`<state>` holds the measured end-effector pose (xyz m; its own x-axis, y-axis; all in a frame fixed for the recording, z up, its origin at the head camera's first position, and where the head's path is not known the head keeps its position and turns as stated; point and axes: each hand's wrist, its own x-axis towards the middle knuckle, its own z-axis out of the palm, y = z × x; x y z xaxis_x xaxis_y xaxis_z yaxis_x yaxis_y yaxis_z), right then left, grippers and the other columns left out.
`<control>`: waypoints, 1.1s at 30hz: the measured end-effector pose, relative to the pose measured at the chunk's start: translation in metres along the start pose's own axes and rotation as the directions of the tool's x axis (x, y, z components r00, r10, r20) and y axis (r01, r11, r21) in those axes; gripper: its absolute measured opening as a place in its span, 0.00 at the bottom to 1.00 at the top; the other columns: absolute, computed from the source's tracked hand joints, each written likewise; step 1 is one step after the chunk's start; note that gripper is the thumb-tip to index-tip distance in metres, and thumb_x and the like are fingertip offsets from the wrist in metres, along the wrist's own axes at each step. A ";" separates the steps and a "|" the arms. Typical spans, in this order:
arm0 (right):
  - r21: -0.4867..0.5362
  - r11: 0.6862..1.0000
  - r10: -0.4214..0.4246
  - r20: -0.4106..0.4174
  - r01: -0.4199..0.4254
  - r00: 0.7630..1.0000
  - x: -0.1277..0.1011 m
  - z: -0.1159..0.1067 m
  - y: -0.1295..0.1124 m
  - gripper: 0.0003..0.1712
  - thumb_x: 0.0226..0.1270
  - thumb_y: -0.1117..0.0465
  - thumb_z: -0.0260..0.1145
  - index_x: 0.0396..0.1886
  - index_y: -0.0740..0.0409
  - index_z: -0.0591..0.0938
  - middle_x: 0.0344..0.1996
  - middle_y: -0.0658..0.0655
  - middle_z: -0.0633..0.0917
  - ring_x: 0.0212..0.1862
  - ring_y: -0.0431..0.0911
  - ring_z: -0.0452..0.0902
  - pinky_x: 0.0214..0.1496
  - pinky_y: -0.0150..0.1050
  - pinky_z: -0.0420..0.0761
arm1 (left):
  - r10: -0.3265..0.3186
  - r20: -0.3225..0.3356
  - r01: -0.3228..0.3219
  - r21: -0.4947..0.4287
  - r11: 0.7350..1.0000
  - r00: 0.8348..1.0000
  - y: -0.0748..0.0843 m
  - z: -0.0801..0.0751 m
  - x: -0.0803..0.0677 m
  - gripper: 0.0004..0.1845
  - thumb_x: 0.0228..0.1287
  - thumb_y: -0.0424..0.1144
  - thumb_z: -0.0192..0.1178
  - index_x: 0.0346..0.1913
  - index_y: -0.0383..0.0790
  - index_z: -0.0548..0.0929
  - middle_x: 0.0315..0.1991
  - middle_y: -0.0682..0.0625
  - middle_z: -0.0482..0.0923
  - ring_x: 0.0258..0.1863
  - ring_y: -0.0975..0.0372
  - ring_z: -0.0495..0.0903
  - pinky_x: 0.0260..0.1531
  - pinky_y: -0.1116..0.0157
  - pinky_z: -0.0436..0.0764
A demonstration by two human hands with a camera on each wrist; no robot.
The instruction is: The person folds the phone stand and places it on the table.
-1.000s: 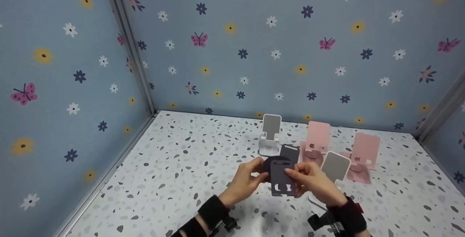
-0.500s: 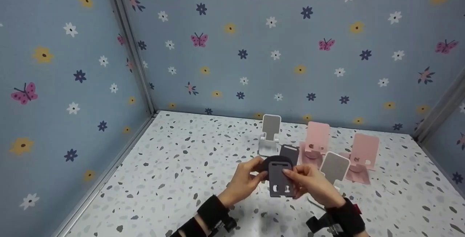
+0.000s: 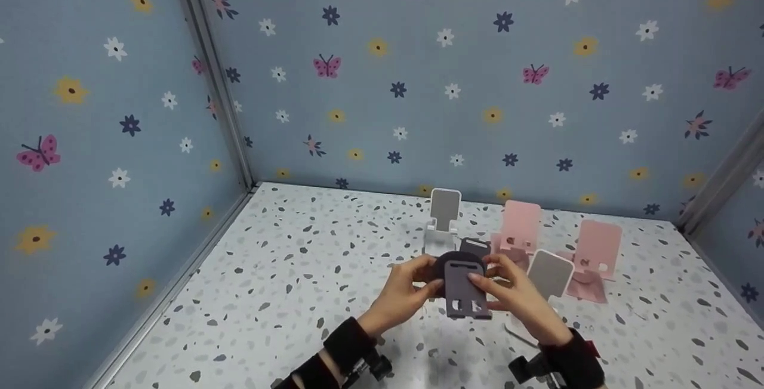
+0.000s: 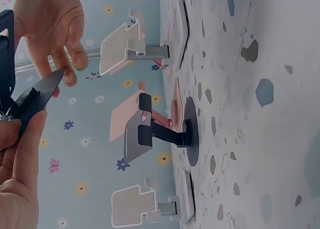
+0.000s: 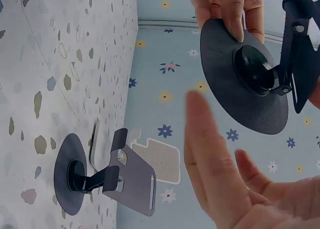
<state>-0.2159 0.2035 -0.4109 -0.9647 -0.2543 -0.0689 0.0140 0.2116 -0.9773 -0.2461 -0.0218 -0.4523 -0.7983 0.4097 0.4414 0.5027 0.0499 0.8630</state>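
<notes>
Dark-grey, metal-looking phone stand (image 3: 462, 287) is above the speckled white tabletop (image 3: 286, 258). Left hand (image 3: 409, 290) pinches its round base (image 5: 217, 79); right hand (image 3: 518, 293) has fingers extended, thumb apparently against the plate (image 3: 459, 281). Steadying the base should ease any plate adjustment.

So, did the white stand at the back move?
No, the white stand hasn't moved either way: against the flowery back wall, it's in the same spot on the speckled table.

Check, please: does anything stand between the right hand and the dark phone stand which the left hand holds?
Nothing visible: the right hand is close beside the dark phone stand that the left hand holds. The other dark stand is behind, on the table.
</notes>
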 end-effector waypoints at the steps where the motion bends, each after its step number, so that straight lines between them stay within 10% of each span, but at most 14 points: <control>1: 0.027 1.000 -0.009 0.042 0.007 0.999 0.000 -0.001 0.001 0.32 0.73 0.54 0.61 0.67 0.68 0.63 0.48 0.58 0.78 0.45 0.43 0.82 0.52 0.46 0.87 | 0.004 0.003 -0.004 -0.004 1.000 1.000 -0.001 0.000 -0.001 0.10 0.63 0.27 0.63 0.47 0.32 0.81 0.39 0.38 0.86 0.37 0.58 0.88 0.36 0.66 0.88; 12: 0.240 0.971 -0.048 0.239 -0.012 0.970 0.007 -0.003 0.018 0.22 0.76 0.59 0.57 0.62 0.69 0.72 0.46 0.52 0.83 0.46 0.42 0.84 0.52 0.41 0.86 | -0.130 0.000 0.129 -0.124 0.984 0.992 -0.006 0.003 -0.008 0.09 0.67 0.25 0.56 0.46 0.28 0.83 0.41 0.36 0.85 0.39 0.52 0.88 0.38 0.66 0.88; 19: 0.221 0.975 -0.029 0.233 -0.025 0.972 0.008 -0.001 0.021 0.19 0.76 0.59 0.58 0.59 0.67 0.75 0.45 0.52 0.84 0.46 0.43 0.85 0.52 0.43 0.86 | -0.265 0.038 0.266 -0.230 0.936 0.964 0.000 0.003 -0.007 0.17 0.69 0.43 0.59 0.45 0.28 0.82 0.37 0.40 0.86 0.33 0.63 0.85 0.37 0.60 0.89; 33: 0.113 0.992 0.020 0.227 -0.047 0.974 0.008 -0.001 0.017 0.21 0.74 0.56 0.61 0.56 0.69 0.77 0.39 0.51 0.86 0.40 0.39 0.86 0.48 0.39 0.87 | -0.398 0.089 0.406 -0.289 0.867 0.913 0.003 0.003 -0.007 0.13 0.62 0.36 0.68 0.44 0.30 0.83 0.35 0.46 0.87 0.32 0.63 0.87 0.37 0.62 0.89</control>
<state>-0.2238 0.2064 -0.4282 -0.8792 -0.4578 -0.1321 0.0889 0.1149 -0.9894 -0.2377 -0.0220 -0.4538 -0.8994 0.4354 0.0380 0.0162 -0.0536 0.9984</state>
